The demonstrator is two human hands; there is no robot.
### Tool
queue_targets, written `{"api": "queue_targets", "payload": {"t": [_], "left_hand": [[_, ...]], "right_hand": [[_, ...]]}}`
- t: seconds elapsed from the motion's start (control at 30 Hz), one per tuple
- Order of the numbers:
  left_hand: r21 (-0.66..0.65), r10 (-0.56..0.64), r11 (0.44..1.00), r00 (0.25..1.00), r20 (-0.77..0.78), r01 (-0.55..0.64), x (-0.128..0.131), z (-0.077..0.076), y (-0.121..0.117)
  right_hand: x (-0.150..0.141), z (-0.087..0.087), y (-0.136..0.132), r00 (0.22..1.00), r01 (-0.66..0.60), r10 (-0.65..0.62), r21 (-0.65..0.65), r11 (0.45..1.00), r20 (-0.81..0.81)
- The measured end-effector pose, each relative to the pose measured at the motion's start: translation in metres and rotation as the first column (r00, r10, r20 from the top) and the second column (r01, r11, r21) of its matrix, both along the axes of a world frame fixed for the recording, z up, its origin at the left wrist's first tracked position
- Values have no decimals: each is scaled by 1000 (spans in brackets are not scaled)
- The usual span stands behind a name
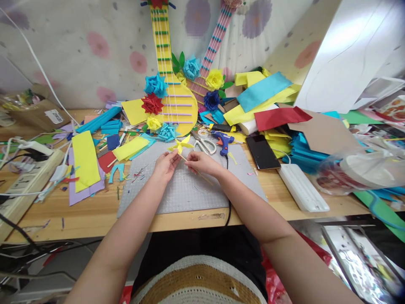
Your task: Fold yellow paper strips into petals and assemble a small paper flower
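Note:
A yellow paper flower (pixel 180 145) with pointed petals sits at the fingertips of my left hand (pixel 167 164), which pinches it from below. My right hand (pixel 201 163) is closed around a thin wooden stick (pixel 206 179). The stick's upper end meets the underside of the flower; whether it is attached there I cannot tell. Both hands are over the grey cutting mat (pixel 177 198). Just beyond my right hand lie white-handled scissors (pixel 205 145) and a blue glue gun (pixel 224 142), its black cable running down to the table's front edge.
Behind the mat stand a yellow paper lute (pixel 182 105) and a pink one (pixel 213 46), both with paper roses. A black phone (pixel 262 152) and a white power strip (pixel 303 188) lie right. Yellow paper (pixel 85 160) and scraps cover the left; coloured sheets (pixel 264 93) pile up at the back right.

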State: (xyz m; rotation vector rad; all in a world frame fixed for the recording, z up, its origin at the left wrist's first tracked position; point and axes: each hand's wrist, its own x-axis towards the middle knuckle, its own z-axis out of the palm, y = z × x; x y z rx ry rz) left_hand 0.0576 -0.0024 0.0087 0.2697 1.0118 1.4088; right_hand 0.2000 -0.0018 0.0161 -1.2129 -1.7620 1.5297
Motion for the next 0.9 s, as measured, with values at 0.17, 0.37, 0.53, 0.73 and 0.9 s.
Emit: {"api": "queue_targets", "payload": {"t": [0.17,0.37,0.53,0.73,0.9], "left_hand": [[-32,37,999,999,-9,-37,1,1,0],[-21,18,1000,1000,-2,-18,2,6,-2],[5,28,1000,999,-37,-28,2,3,-2],[-30,84,996,992,-91,-87,3,1,-2],[-33,165,985,979,-117,-170,5,4,-2]], "right_hand": [[2,1,0,994,53,-58,54,997,89],[0,1,1,971,127,-146,108,986,189],[2,2,4,959,138,-164,125,982,233],[1,0,4,961,100,-126,116,988,247],[1,-3,5,946,109,-171,226,968,276]]}}
